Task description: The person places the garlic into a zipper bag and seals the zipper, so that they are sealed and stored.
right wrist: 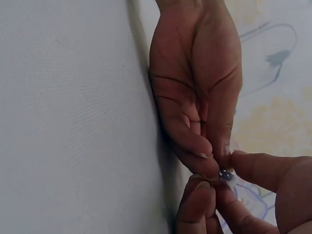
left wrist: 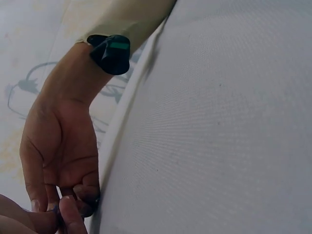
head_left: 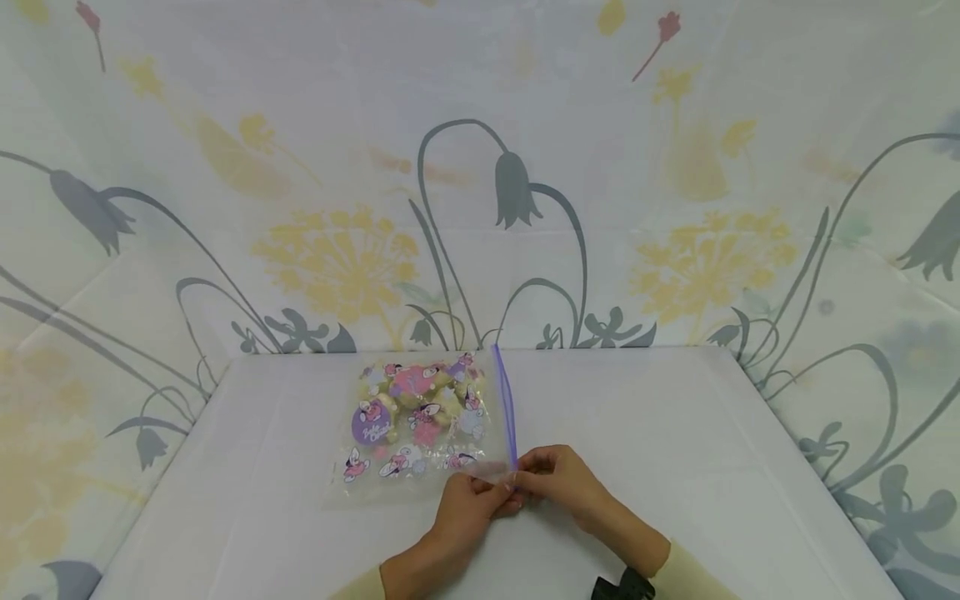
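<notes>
A clear zip bag [head_left: 408, 454] with pink and purple cartoon prints lies flat on the white table, pale yellowish pieces showing through it. Its purple zip strip [head_left: 507, 408] runs along the right side. At the near right corner my left hand [head_left: 467, 510] pinches the bag's edge. My right hand [head_left: 562, 483] pinches the near end of the strip, fingertips meeting those of the left. In the right wrist view a bit of purple zip end [right wrist: 225, 174] shows between both hands' fingertips. The left wrist view shows the right palm [left wrist: 73, 141]; the bag is mostly hidden there.
The white table [head_left: 637, 417] extends to both sides of the bag. Behind it hangs a floral-printed cloth backdrop [head_left: 337, 100], which also flanks the table. A dark strapped device [head_left: 624, 585] sits at the right wrist.
</notes>
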A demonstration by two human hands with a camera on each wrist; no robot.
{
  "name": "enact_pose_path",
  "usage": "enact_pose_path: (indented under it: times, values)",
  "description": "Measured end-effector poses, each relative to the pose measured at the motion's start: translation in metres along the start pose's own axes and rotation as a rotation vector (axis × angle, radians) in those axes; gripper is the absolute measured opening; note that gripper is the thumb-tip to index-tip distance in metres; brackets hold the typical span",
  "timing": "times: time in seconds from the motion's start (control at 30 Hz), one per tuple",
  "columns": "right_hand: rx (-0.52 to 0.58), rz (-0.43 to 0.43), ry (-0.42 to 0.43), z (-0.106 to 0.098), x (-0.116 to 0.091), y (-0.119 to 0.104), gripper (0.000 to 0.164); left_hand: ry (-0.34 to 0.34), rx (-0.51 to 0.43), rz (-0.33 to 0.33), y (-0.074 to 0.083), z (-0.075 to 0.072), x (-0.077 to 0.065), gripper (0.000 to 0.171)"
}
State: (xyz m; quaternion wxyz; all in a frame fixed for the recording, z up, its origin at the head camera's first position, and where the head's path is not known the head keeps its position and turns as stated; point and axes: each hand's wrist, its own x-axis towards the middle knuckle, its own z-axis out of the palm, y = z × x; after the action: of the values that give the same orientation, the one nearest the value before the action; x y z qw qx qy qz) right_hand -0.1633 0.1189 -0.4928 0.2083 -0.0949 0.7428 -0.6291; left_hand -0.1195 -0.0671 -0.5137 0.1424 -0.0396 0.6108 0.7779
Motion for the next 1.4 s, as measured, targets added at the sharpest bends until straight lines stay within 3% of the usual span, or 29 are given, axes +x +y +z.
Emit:
enact_pose_path:
  times: [0.17, 0.33, 0.8, 1.4]
  values:
    - [-0.124, -0.004, -0.017, -0.003, -0.003, -0.002, 0.021, 0.017, 0.036, 0.008, -0.001, 0.0, 0.001, 0.034]
    - [-0.116, 0.016, -0.008, -0.002, -0.004, 0.0, 0.021, 0.025, 0.047, 0.013, 0.0, 0.001, 0.001, 0.045]
    - [-0.052, 0.045, 0.114, 0.011, -0.006, -0.001, 0.019, 0.009, 0.048, 0.004, 0.005, 0.004, 0.001, 0.018]
    - [-0.101, 0.044, 0.292, 0.003, 0.035, -0.01, 0.018, -0.001, 0.103, -0.017, 0.006, 0.003, -0.001, 0.013]
